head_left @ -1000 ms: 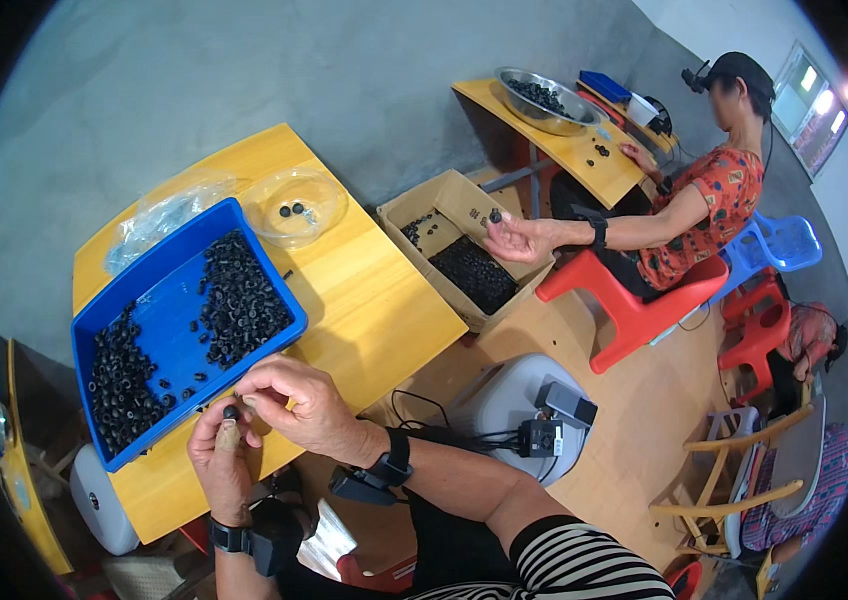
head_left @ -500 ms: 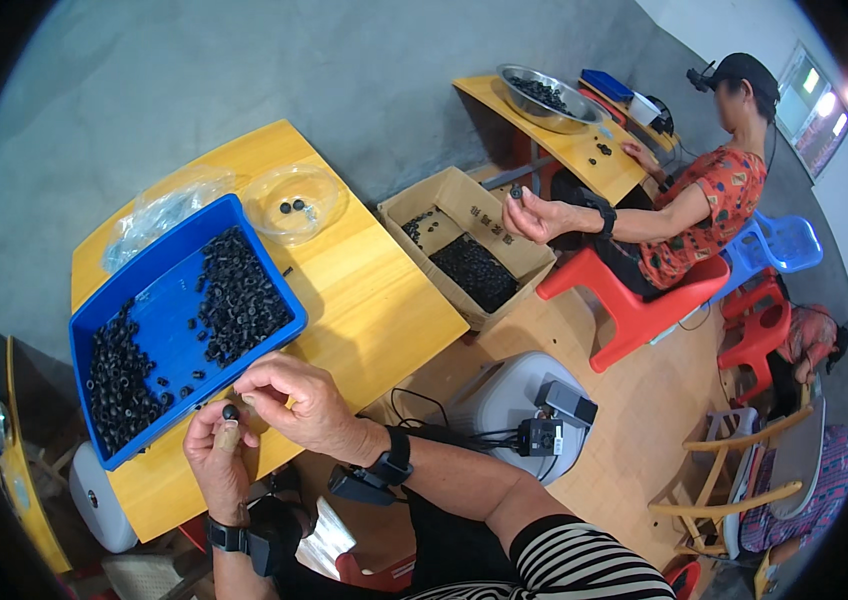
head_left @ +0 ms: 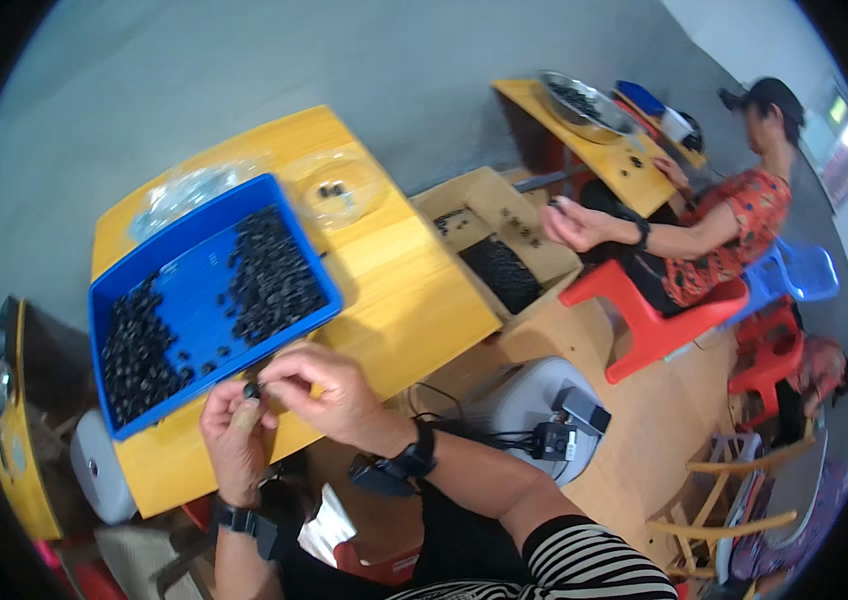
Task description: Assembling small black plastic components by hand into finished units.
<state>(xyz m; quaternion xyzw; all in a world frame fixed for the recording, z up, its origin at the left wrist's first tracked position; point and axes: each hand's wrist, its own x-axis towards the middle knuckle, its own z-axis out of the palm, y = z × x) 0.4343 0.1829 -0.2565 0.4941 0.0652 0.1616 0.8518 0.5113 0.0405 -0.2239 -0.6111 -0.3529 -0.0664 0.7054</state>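
In my left hand, finger and thumb pinch a small round black part just off the table's front edge. The thumb seems to have a pale covering. My right hand is closed in a pinch, its fingertips at that same part. Whether anything tiny is between them is hidden. Both hands are by the near rim of a blue tray. Inside the tray, small black parts form a left heap and a right heap, with several strays between.
Beside the tray on the yellow table are a clear round dish with a few black parts and a clear plastic bag. A cardboard box holds more parts. A co-worker sits at the right. A grey stool carries black devices.
My right fingertips have come in against the black part in my left hand; before, they were a little apart from it. The whole view has shifted slightly. The co-worker's head has turned downward.
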